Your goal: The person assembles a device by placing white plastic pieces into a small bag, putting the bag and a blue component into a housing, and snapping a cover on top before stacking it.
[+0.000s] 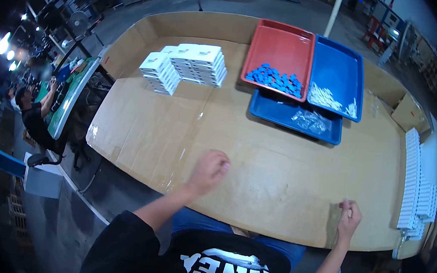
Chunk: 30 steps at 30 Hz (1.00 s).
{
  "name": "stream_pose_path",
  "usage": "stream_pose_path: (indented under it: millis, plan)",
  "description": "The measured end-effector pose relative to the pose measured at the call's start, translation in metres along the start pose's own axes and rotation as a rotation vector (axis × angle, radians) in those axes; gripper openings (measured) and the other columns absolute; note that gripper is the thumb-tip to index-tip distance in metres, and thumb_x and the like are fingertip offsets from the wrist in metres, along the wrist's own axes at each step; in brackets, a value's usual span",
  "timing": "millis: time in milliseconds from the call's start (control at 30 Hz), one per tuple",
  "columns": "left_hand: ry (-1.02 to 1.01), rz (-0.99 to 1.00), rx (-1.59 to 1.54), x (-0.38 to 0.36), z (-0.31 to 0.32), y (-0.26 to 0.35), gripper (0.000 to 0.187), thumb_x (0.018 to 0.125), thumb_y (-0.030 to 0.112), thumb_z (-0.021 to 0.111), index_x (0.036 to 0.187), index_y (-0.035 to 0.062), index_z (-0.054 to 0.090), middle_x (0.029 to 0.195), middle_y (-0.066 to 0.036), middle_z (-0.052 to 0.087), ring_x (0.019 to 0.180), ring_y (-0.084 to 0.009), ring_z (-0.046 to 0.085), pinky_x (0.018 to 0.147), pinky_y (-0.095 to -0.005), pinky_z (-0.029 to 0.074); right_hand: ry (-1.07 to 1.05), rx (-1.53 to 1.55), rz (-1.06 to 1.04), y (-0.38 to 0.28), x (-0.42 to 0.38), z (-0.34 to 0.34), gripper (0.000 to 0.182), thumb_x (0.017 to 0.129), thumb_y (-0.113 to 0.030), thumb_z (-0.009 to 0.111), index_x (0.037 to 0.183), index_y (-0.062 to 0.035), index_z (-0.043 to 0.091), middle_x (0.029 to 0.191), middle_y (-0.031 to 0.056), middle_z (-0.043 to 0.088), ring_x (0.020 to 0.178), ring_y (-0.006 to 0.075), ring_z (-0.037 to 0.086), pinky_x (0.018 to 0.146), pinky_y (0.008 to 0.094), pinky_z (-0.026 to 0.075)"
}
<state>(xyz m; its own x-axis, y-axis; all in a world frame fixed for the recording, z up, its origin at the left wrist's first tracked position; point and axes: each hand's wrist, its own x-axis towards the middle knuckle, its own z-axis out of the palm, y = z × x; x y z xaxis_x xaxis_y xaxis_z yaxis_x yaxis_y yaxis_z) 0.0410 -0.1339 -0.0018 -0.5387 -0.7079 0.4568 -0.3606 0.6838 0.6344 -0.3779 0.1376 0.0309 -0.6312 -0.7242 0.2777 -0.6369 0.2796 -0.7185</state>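
My left hand [209, 172] hovers over the middle of the cardboard-covered table [255, 191], its fingers curled in. Near the front right edge, my right hand [349, 218] is also closed, with thumb and fingers drawn together. Whatever either hand might hold is hidden or too small to make out. Beyond them, a red tray [284, 41] holds small blue pieces [275, 80]. A blue tray [338, 69] beside it contains thin white pieces [326, 97]. Clear plastic pieces [311, 121] lie in a lower blue tray [262, 106], partly under the other two.
Stacks of flat white boxes [196, 62] stand at the back left. More stacked white pieces [416, 185] line the right edge. Cardboard walls [202, 25] border the table's far side. Another person [38, 115] sits at a green bench [73, 98] to the left.
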Motion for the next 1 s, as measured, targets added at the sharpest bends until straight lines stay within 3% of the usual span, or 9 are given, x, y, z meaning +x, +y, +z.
stream_pose_path:
  millis: [33, 100, 233, 367, 500, 567, 767, 1000]
  plan:
    - [0.026, -0.016, 0.083, 0.002, -0.021, -0.024, 0.015, 0.095, 0.018, 0.067, 0.098, 0.0043, 0.065, 0.105, -0.013, 0.067, 0.104, -0.0324, 0.062, 0.094, -0.0444, 0.046, -0.047, -0.003, -0.132, -0.031, 0.015, 0.016, 0.019, 0.102, -0.012, 0.063, 0.092, 0.0038, 0.064, 0.082, 0.0099, 0.068, 0.075, 0.0191, 0.064, 0.071, 0.0322, 0.051]
    - [0.082, -0.052, 0.219, 0.001, -0.063, -0.068, 0.016, 0.093, 0.019, 0.069, 0.101, 0.0050, 0.065, 0.106, -0.013, 0.066, 0.105, -0.0324, 0.061, 0.096, -0.0442, 0.045, -0.134, 0.023, -0.194, -0.085, 0.047, 0.047, 0.014, 0.099, -0.010, 0.067, 0.098, 0.0034, 0.067, 0.086, 0.0117, 0.069, 0.079, 0.0218, 0.066, 0.073, 0.0323, 0.052]
    - [0.116, -0.152, 0.397, -0.011, -0.123, -0.116, 0.019, 0.093, 0.019, 0.069, 0.105, 0.0060, 0.065, 0.110, -0.012, 0.064, 0.111, -0.0319, 0.059, 0.098, -0.0441, 0.044, -0.323, 0.178, -0.426, -0.185, 0.116, 0.126, 0.016, 0.099, -0.013, 0.067, 0.106, 0.0017, 0.067, 0.099, 0.0140, 0.070, 0.094, 0.0252, 0.069, 0.086, 0.0339, 0.053]
    - [0.184, -0.159, 0.442, -0.024, -0.140, -0.136, 0.026, 0.092, 0.021, 0.070, 0.112, 0.0070, 0.064, 0.116, -0.011, 0.061, 0.116, -0.0314, 0.056, 0.100, -0.0455, 0.042, -0.464, 0.173, -0.655, -0.287, 0.176, 0.213, 0.032, 0.097, -0.020, 0.069, 0.121, 0.0006, 0.064, 0.111, 0.0170, 0.070, 0.103, 0.0336, 0.068, 0.090, 0.0402, 0.054]
    - [0.180, -0.157, 0.418, -0.018, -0.140, -0.122, 0.032, 0.090, 0.025, 0.073, 0.115, 0.0070, 0.063, 0.118, -0.011, 0.060, 0.117, -0.0316, 0.056, 0.101, -0.0460, 0.041, -0.542, -0.116, -0.810, -0.377, 0.230, 0.305, 0.048, 0.097, -0.029, 0.067, 0.136, -0.0040, 0.057, 0.125, 0.0211, 0.064, 0.120, 0.0392, 0.061, 0.101, 0.0458, 0.050]
    - [0.177, -0.157, 0.407, -0.018, -0.142, -0.123, 0.034, 0.090, 0.027, 0.073, 0.116, 0.0070, 0.063, 0.118, -0.011, 0.060, 0.117, -0.0314, 0.055, 0.101, -0.0463, 0.041, -0.560, -0.186, -0.877, -0.402, 0.260, 0.357, 0.059, 0.094, -0.035, 0.070, 0.143, -0.0069, 0.053, 0.134, 0.0225, 0.059, 0.130, 0.0404, 0.055, 0.106, 0.0471, 0.047]
    - [0.136, -0.154, 0.413, -0.016, -0.145, -0.120, 0.041, 0.087, 0.033, 0.075, 0.117, 0.0074, 0.061, 0.120, -0.012, 0.059, 0.117, -0.0319, 0.055, 0.101, -0.0459, 0.041, -0.663, -0.284, -0.876, -0.458, 0.292, 0.438, 0.079, 0.083, -0.047, 0.079, 0.145, -0.0073, 0.053, 0.139, 0.0222, 0.058, 0.133, 0.0391, 0.054, 0.110, 0.0462, 0.046]
    - [0.111, -0.167, 0.410, -0.015, -0.147, -0.121, 0.049, 0.086, 0.041, 0.077, 0.118, 0.0078, 0.061, 0.121, -0.011, 0.059, 0.119, -0.0309, 0.054, 0.102, -0.0463, 0.039, -0.888, -0.314, -0.851, -0.474, 0.302, 0.470, 0.084, 0.079, -0.044, 0.083, 0.146, -0.0050, 0.052, 0.139, 0.0241, 0.061, 0.130, 0.0394, 0.058, 0.109, 0.0446, 0.047]
